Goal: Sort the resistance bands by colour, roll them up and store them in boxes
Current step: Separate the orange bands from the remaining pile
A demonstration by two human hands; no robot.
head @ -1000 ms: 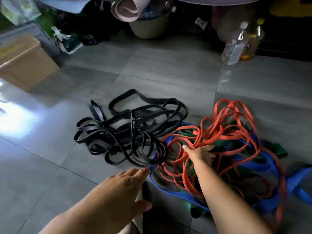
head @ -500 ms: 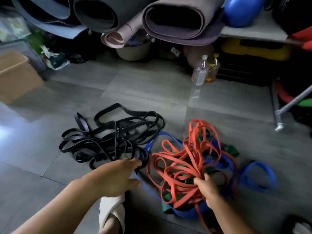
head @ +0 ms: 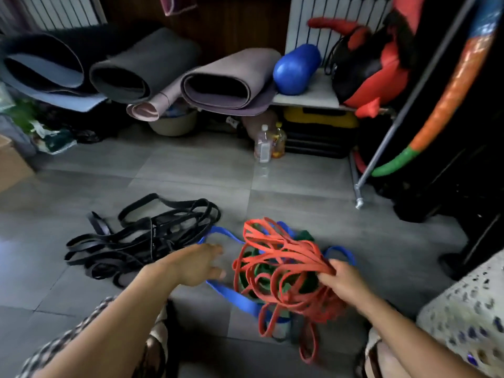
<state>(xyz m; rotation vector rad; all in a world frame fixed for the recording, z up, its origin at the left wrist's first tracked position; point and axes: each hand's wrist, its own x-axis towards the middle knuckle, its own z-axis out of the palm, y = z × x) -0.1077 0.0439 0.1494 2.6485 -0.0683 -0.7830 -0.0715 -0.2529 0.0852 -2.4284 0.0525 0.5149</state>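
Observation:
A tangle of red resistance bands (head: 275, 257) hangs lifted above the grey tiled floor, and my right hand (head: 345, 279) is shut on its right end. Blue bands (head: 234, 296) and green bands (head: 304, 236) lie mixed under the red ones. A separate heap of black bands (head: 141, 238) lies on the floor to the left. My left hand (head: 199, 264) hovers between the black heap and the coloured tangle, fingers apart, holding nothing. A cardboard box (head: 12, 165) shows at the far left edge.
Rolled yoga mats (head: 215, 83) and a blue roller (head: 296, 68) rest on a low shelf at the back. Two plastic bottles (head: 268, 144) stand on the floor below it. A metal pole (head: 381, 148) and a coloured hoop (head: 447, 96) lean at the right.
My right hand has pulled the red bands up and to the right, away from the blue and green ones. The view has tilted upward. My left hand stays open near the black heap.

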